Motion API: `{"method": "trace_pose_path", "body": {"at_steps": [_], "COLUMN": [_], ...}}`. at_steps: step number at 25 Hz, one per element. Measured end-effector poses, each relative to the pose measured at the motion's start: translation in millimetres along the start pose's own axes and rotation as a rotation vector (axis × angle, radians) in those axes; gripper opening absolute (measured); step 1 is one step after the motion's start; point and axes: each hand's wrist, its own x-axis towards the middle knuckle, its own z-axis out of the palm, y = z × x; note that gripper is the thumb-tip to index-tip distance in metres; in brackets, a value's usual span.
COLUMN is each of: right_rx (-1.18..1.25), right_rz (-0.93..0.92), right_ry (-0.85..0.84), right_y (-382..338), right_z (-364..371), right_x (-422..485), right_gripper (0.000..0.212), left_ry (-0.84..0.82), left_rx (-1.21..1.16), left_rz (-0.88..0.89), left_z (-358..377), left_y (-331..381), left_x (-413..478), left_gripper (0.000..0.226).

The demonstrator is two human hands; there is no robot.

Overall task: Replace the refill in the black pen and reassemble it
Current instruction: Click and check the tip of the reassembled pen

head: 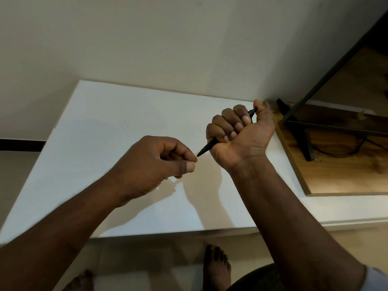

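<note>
Above the white table (117, 127), the right hand (241, 133) is closed in a full fist round the black pen (206, 148), thumb capping the top end, so the barrel sits locked and angled down to the left. That fist grip looks chosen to keep the pen from turning or sliding while the other end is worked. The left hand (159, 162) is pinched shut, thumb and forefinger meeting right at the pen's tip (196, 156), where a thin metal point shows; whether the fingertips actually hold the point or only touch it is too small to tell. Both hands hover clear of the table, which bears no loose parts in view. I judge this as either drawing the refill out by its nib or checking it after seating.
</note>
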Motion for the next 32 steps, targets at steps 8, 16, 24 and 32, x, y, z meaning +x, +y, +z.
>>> {"method": "trace_pose_path", "body": {"at_steps": [8, 16, 24, 32], "right_rx": [0.005, 0.012, 0.046, 0.103], "right_rz": [-0.008, -0.003, 0.022, 0.069], "right_ry": [0.013, 0.004, -0.005, -0.043], "right_y": [0.0, 0.3, 0.2, 0.5], "right_z": [-0.2, -0.1, 0.4, -0.7], "right_x": [0.5, 0.6, -0.4, -1.9], "right_gripper": [0.049, 0.047, 0.046, 0.05], "left_ry": [0.009, 0.009, 0.008, 0.036], "left_rx": [-0.001, 0.006, 0.007, 0.031], "left_rz": [0.007, -0.001, 0.032, 0.031], "left_z": [0.4, 0.5, 2.7, 3.5], "left_y": [0.6, -0.3, 3.2, 1.3], "left_x": [0.0, 0.6, -0.4, 1.0], "left_gripper": [0.011, 0.012, 0.022, 0.032]}}
